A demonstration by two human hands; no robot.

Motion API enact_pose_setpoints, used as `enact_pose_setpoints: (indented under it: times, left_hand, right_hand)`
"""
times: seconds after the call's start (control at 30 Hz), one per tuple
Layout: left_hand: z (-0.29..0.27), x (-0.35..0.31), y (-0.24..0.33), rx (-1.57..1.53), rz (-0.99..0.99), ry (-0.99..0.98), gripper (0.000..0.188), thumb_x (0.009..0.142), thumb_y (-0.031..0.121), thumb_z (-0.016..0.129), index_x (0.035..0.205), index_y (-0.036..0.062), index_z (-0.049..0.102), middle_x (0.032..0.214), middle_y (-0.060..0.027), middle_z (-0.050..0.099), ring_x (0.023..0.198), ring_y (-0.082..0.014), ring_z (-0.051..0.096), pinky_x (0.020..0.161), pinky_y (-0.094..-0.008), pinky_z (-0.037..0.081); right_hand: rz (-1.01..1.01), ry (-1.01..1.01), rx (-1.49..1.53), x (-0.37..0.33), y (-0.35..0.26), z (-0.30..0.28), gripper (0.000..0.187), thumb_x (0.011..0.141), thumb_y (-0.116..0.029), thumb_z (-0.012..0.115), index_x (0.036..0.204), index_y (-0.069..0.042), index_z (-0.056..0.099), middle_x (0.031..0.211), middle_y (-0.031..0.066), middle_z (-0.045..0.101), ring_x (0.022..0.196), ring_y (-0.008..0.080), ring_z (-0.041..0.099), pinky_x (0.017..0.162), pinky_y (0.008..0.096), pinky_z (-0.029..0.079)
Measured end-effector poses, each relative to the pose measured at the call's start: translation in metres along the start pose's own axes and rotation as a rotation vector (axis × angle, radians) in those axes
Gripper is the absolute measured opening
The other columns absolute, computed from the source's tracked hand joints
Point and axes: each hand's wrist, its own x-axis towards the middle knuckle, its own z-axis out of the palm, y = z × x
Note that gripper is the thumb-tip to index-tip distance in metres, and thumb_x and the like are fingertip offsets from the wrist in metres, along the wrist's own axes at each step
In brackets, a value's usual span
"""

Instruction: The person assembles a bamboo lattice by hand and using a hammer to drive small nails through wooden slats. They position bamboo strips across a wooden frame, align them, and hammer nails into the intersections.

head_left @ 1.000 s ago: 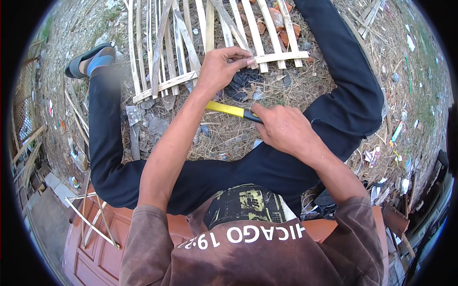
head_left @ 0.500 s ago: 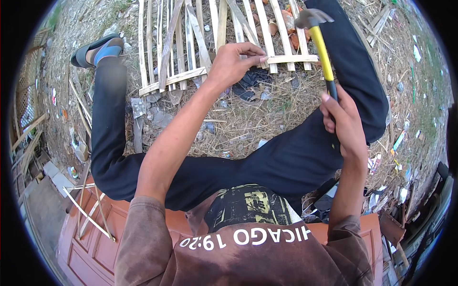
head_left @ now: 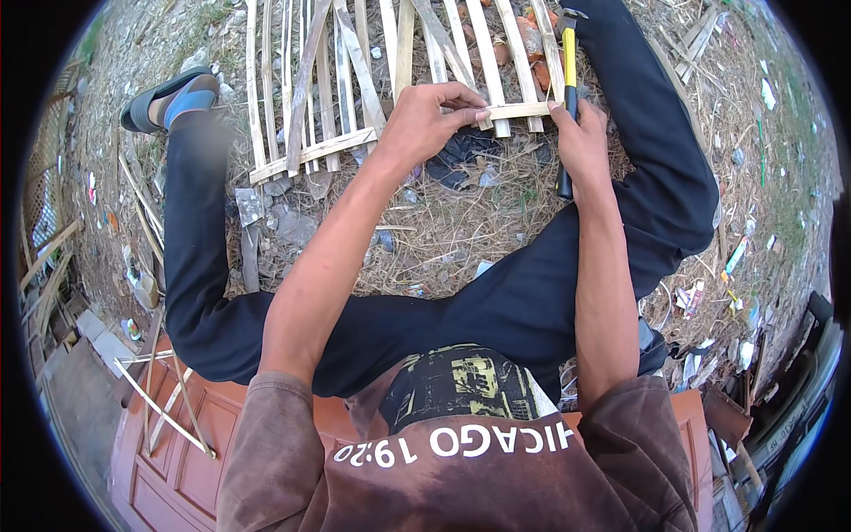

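Several thin wooden slats fan out ahead of me, joined near their close ends by short cross strips. My left hand pinches the left end of the right-hand cross strip between thumb and fingers; whether a nail is there is too small to tell. The fingers of my right hand are closed around a hammer with a yellow and black handle. That hand's thumb and forefinger also touch the strip's right end. The hammer stands nearly in line with the slats, its head away from me. Another cross strip spans the left slats.
My legs in dark trousers flank the slats. Dry grass, black plastic, stones and brick pieces lie beneath and around them. Behind me is a reddish panelled door with thin sticks on it. Litter is scattered at right.
My right hand has moved left to the cross strip's end, bringing the hammer along and turning it more upright in view. My left hand keeps its pinch, almost in place.
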Motion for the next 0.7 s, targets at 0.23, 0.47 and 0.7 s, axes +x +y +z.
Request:
enact_pose_setpoints:
  times: [0.23, 0.47, 0.7]
  left_hand:
    - [-0.013, -0.005, -0.003, -0.081, -0.077, -0.028, 0.019, 0.088, 0.015, 0.077, 0.103, 0.0037, 0.076, 0.089, -0.0038, 0.075, 0.081, -0.0091, 0.066, 0.075, -0.0255, 0.053]
    - [0.004, -0.018, -0.005, 0.028, 0.053, 0.166, 0.017, 0.088, 0.015, 0.076, 0.1, 0.0039, 0.078, 0.091, -0.0072, 0.077, 0.084, -0.0083, 0.069, 0.077, -0.0251, 0.053]
    - [0.011, -0.013, -0.006, -0.186, -0.018, 0.178, 0.018, 0.087, 0.015, 0.076, 0.101, 0.004, 0.078, 0.09, -0.0064, 0.077, 0.086, -0.0085, 0.069, 0.078, -0.0256, 0.053]
  right_hand:
    - [-0.027, -0.017, -0.013, -0.008, 0.0, -0.006, 0.043, 0.094, -0.028, 0.061, 0.118, 0.008, 0.061, 0.133, 0.0271, 0.048, 0.126, 0.0387, 0.046, 0.109, 0.0419, 0.034]
    - [-0.346, 0.248, -0.247, -0.049, -0.003, 0.004, 0.029, 0.094, -0.022, 0.063, 0.103, 0.006, 0.063, 0.112, 0.0237, 0.057, 0.102, 0.0336, 0.056, 0.093, 0.0432, 0.043]
    - [0.048, -0.192, 0.326, -0.078, -0.022, -0.006, 0.024, 0.098, -0.023, 0.061, 0.093, 0.0, 0.06, 0.066, 0.0033, 0.054, 0.058, 0.0099, 0.052, 0.056, 0.0303, 0.042]
